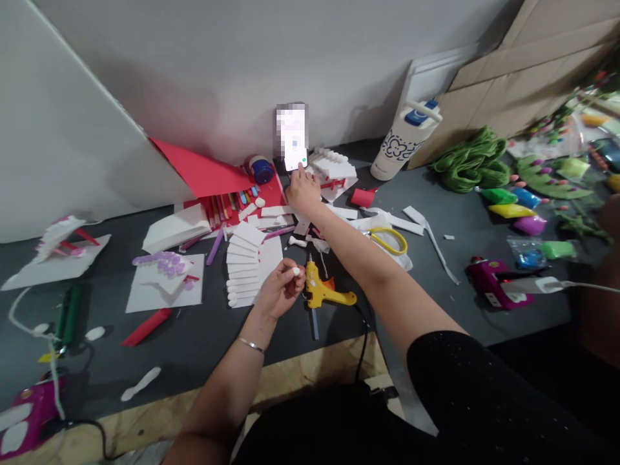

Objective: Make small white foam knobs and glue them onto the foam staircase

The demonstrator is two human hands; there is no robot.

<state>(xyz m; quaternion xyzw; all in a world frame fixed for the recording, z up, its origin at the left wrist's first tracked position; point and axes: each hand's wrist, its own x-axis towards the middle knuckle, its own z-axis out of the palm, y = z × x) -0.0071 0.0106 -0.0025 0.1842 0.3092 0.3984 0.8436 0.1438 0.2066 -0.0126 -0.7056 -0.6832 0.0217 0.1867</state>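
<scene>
My left hand, with a bracelet at the wrist, pinches a small white lump that looks like modelling clay. Beside it on the dark table lies a yellow glue gun with a glue stick out of its back. A fan of white strips with rounded ends rests on a white sheet to the left. My right hand reaches far forward, a finger stretched to the lower edge of the lit phone, which leans on the wall. To its right stands a white stepped model with red supports.
Yellow-handled scissors lie right of my forearm. Behind stands a white tumbler, near green yarn. A purple power strip sits at right. At left are a purple-and-white model and a red roll.
</scene>
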